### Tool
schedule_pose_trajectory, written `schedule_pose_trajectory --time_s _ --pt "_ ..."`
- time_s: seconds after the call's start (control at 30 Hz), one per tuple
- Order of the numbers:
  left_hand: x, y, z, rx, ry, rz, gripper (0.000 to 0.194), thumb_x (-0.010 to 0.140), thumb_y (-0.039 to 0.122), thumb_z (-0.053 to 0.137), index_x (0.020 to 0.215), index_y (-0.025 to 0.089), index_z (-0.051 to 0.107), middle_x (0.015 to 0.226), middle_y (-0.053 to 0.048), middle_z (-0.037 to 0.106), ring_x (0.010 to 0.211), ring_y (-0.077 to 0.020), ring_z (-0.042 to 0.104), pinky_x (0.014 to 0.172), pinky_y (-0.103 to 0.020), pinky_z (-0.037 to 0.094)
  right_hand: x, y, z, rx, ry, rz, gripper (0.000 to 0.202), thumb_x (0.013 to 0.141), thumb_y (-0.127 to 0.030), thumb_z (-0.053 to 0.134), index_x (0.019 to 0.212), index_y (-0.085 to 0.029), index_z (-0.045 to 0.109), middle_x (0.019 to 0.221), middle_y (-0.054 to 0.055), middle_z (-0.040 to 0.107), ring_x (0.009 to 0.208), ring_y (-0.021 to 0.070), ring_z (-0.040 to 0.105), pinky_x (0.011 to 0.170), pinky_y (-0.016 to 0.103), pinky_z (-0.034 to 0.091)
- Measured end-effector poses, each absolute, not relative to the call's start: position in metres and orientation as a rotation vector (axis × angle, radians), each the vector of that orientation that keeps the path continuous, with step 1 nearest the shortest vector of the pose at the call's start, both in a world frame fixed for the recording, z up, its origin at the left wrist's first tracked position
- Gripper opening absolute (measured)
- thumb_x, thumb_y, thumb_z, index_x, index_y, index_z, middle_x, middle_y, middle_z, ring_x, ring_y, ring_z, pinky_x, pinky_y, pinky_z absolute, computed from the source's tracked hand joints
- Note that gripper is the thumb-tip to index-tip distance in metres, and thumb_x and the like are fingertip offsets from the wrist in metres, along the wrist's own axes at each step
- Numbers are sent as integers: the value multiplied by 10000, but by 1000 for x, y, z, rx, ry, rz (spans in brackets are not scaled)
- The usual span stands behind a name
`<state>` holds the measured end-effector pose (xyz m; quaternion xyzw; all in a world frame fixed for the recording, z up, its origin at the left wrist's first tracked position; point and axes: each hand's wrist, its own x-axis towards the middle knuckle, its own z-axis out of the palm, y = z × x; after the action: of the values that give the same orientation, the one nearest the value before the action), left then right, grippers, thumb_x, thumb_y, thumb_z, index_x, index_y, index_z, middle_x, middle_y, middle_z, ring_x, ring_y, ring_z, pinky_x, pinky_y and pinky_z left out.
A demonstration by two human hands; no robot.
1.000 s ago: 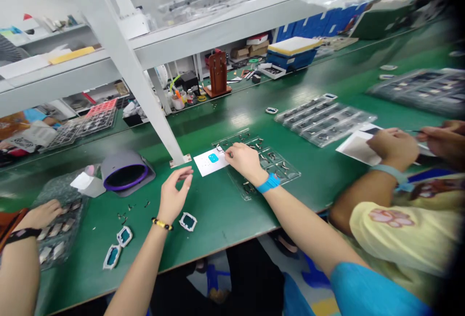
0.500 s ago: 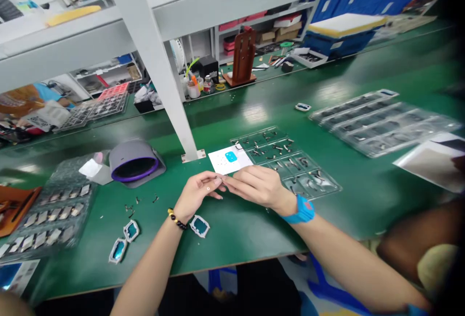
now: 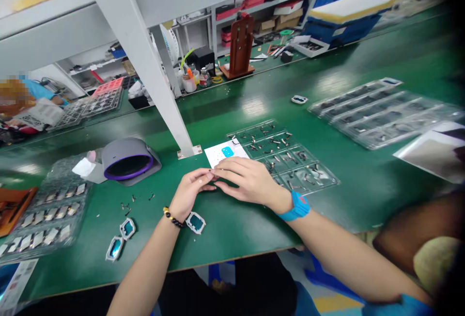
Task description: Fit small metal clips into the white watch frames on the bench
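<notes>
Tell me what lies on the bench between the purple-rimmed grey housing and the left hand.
In the head view, a few small dark loose parts are scattered on the green bench between the grey housing and the left hand; otherwise that stretch is bare.

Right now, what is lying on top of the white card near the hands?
On the white card lies a small blue piece. The right hand covers the card's near edge, so anything lying there cannot be seen.
</notes>
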<state>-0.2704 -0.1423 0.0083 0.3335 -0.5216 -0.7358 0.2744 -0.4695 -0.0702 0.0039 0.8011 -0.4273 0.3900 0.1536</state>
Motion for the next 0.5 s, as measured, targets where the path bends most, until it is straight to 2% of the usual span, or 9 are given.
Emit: schedule_pose_trajectory --time_s 0.13,0.27,0.37,0.5 --pt "-268 -147 11 854 -1406 -2069 270 769 334 857 987 180 818 1048 -76 763 1020 -215 697 883 -321 619 -469 -72 1 2282 -1285 1203 162 971 -200 666 1122 -196 725 1077 63 778 974 216 719 874 380 611" --pt "-256 -149 20 843 -1733 -1947 307 844 377 796 1098 203 799 1143 -93 744 1088 -250 689 881 -351 618 -466 -70 -3 2284 -1397 1408 90 989 -235 656 1018 -229 741 1005 36 785 930 210 716 837 371 590" --pt "-230 -140 30 885 -2091 -1705 383 928 394 712 1279 240 724 1250 -107 714 1128 -257 682 930 -387 603 -461 -68 -3 2295 -1564 1618 96 989 -243 643 955 -223 730 959 34 768 879 197 707 805 354 568" --pt "-185 -112 36 972 -2577 -1162 574 909 330 749 1457 333 577 1430 -80 619 1288 -274 605 1119 -451 507 -454 -68 -5 2359 -1747 1877 73 942 -249 665 899 -212 710 895 15 729 757 158 662 725 313 539"
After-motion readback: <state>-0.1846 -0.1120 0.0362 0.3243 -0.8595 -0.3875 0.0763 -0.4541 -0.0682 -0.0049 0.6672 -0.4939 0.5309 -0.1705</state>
